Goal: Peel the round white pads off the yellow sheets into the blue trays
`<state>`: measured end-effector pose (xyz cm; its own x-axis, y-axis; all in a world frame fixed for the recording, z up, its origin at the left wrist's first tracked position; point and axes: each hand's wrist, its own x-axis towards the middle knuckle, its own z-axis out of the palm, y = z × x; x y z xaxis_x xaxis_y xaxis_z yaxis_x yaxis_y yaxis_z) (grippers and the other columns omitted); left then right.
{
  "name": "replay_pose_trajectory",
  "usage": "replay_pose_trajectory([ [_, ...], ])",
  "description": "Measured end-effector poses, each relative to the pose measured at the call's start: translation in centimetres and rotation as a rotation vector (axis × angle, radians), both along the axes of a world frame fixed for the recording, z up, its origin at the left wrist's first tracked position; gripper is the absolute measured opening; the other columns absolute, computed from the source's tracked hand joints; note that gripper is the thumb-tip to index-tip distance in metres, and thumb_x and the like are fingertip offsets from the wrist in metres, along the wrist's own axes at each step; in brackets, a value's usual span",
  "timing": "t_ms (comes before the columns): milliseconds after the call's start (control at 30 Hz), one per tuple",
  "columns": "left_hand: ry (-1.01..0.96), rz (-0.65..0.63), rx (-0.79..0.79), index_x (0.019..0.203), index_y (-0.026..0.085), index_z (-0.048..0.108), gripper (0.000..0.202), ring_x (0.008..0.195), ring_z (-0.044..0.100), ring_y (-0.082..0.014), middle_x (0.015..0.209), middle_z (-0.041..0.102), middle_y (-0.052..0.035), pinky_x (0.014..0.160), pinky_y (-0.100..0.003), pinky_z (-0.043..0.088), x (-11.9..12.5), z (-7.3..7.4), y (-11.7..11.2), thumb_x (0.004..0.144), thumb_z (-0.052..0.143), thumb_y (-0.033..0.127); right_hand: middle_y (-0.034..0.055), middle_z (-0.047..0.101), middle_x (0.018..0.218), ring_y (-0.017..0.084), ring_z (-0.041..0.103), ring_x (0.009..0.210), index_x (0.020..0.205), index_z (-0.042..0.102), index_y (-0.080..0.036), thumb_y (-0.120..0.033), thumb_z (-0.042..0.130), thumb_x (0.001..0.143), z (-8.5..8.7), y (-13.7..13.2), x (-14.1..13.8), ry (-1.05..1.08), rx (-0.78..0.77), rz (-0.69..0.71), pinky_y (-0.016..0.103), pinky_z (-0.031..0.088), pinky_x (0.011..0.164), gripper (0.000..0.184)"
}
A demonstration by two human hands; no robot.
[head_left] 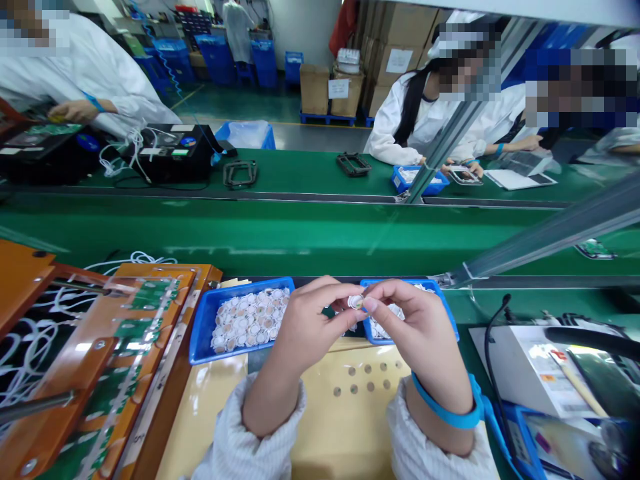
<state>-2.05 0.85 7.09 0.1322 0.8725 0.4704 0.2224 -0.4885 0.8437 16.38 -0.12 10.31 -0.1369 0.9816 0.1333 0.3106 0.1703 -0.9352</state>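
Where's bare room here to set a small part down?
The yellow mat shows bare between the sleeves, below the round dots, and left of the left sleeve up to the orange fixture. The green strip behind the blue trays looks open. Crowded: the trays, holding white pieces, and the right side, with its white box and cable.

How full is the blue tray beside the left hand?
Partly full: small round pieces cover most of the blue tray, but bare blue shows at its left end.

The head camera looks forward and down over nearby hands [311, 323].
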Motion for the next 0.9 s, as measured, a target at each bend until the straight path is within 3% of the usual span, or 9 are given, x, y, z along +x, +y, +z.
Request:
replay_pose_trajectory([
  [900,0.040,-0.009,-0.020,0.106,0.023,0.082,0.023,0.073,0.068,-0.0130,0.085,0.075,-0.0005,0.062,-0.020,0.053,0.02,0.16,-0.12,0.086,0.085,0.012,0.0012,0.078,0.081,0.020,0.068,0.074,0.084,0.075,-0.024,-0.030,0.070,0.098,0.21,0.30,-0.23,-0.052,0.018,-0.012,0.032,0.050,0.070,0.016],
])
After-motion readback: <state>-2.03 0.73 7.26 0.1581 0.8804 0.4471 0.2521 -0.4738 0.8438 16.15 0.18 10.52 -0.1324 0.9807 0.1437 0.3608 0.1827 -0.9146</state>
